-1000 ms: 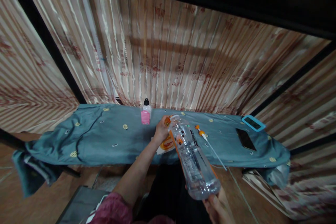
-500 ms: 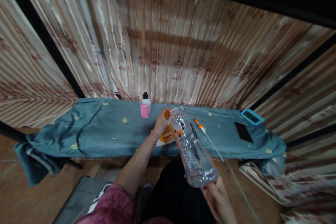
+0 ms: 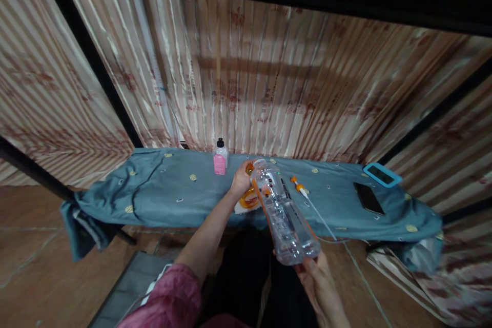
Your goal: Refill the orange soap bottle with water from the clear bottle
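One clear bottle (image 3: 282,212), seemingly empty

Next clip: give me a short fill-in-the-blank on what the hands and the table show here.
1. The right hand holds the base of a clear plastic ____.
2. The left hand is at the bottle's ____ end.
3. The table is covered by a ____ cloth.
4. The small bottle with the black cap has a ____ label.

Missing words: bottle; neck; blue; pink
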`<state>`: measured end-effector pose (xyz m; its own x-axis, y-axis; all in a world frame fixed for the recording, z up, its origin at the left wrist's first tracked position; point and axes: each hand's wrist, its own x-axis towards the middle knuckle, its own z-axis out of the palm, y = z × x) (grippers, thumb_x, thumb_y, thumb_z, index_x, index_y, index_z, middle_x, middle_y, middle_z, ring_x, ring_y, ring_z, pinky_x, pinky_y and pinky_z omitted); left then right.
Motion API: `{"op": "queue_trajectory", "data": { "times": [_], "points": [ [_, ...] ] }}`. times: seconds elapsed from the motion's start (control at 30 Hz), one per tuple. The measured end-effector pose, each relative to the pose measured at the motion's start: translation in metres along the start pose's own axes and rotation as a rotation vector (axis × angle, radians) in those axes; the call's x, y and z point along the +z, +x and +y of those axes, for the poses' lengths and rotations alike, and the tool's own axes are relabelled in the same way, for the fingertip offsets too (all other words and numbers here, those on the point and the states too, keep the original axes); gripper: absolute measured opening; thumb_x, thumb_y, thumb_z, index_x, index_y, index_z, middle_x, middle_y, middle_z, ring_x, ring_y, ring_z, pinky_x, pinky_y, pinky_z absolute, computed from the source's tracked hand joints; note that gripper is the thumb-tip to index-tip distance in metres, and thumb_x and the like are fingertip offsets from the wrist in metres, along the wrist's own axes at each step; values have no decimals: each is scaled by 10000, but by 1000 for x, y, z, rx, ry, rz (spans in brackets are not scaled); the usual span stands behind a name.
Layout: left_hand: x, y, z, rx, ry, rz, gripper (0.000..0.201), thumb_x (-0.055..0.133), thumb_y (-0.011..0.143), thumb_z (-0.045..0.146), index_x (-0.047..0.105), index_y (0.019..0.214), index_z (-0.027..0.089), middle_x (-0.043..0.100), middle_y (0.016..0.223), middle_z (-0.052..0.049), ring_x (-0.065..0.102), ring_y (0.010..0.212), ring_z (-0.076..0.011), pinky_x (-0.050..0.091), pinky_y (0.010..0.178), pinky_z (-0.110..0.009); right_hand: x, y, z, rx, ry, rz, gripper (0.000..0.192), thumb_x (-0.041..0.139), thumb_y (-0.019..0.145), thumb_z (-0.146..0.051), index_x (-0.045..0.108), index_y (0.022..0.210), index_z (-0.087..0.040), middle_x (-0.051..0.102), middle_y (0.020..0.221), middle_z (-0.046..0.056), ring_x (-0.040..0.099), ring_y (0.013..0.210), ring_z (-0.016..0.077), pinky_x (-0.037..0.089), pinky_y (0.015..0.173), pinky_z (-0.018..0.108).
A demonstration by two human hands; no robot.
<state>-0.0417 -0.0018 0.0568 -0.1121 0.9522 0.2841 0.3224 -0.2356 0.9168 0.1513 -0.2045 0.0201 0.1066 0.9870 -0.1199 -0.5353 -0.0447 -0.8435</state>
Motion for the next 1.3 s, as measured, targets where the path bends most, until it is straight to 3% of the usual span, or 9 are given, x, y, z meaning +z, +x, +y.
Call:
{"op": "queue_trajectory", "data": {
  "times": [0.1,0.17,0.4,0.5,0.63,0.77,0.97,1.13,1.3],
  "points": [
    [-1,-1,2,37,67,33,256,682,737,282,632,968,186,697,980,-51,641,928,-200,496,875,-320,7,-2,-5,6,15,-16,641,854,590,-471,634,1166,-295,670,1247,71,527,1241,363,269,1096,598],
    [-1,-2,3,46,73,31,249,690,728,267,631,953,178,692,984,-54,634,931,-199,490,876,-320,14,-5,-10,-6,28,-39,728,860,587,-469,602,1236,-264,612,1332,91,478,1296,340,282,1120,520],
    [1,-1,0,54,-27,-14,265,694,736,310,618,955,180,712,913,-29,650,865,-179,498,819,-289,23,-7,-16,-19,50,-68,758,883,565,-452,604,1236,-237,620,1320,100,464,1311,333,297,1124,474],
    [2,0,-2,45,-32,-12,257,682,743,286,619,965,173,718,912,-39,654,855,-178,501,812,-294,18,-3,-12,-37,53,-93,727,878,582,-444,613,1229,-240,655,1269,95,518,1264,322,358,1088,454],
    [2,0,-2,71,-43,7,285,692,735,313,626,970,166,722,935,-53,656,859,-182,503,817,-300,11,3,-11,-40,51,-159,609,870,607,-417,657,1152,-247,727,1110,71,664,1048,311,489,959,476],
    [2,-1,-5,100,-62,6,265,687,733,316,620,936,159,714,852,-30,651,807,-167,510,799,-292,7,6,-14,-38,48,-197,576,856,634,-421,659,1157,-284,729,1116,62,689,980,282,535,892,450],
    [5,-1,-9,87,-53,28,255,676,740,332,612,930,176,701,863,-25,642,809,-165,501,790,-290,-1,8,-10,-24,20,-148,652,856,602,-466,654,1195,-287,667,1251,92,565,1209,322,433,1014,455],
    [3,-4,-6,74,-33,23,244,656,757,357,612,922,184,684,834,-20,628,795,-169,492,782,-294,-9,5,-7,19,8,-61,552,817,642,-495,660,1147,-337,694,1192,38,566,1196,326,379,1045,526],
    [4,-5,-2,59,-27,29,264,670,751,357,614,940,182,694,881,-34,643,836,-185,492,793,-298,-13,3,-10,63,23,-52,572,839,611,-483,659,1132,-330,687,1186,46,530,1224,366,270,1083,605]
  ]
}}
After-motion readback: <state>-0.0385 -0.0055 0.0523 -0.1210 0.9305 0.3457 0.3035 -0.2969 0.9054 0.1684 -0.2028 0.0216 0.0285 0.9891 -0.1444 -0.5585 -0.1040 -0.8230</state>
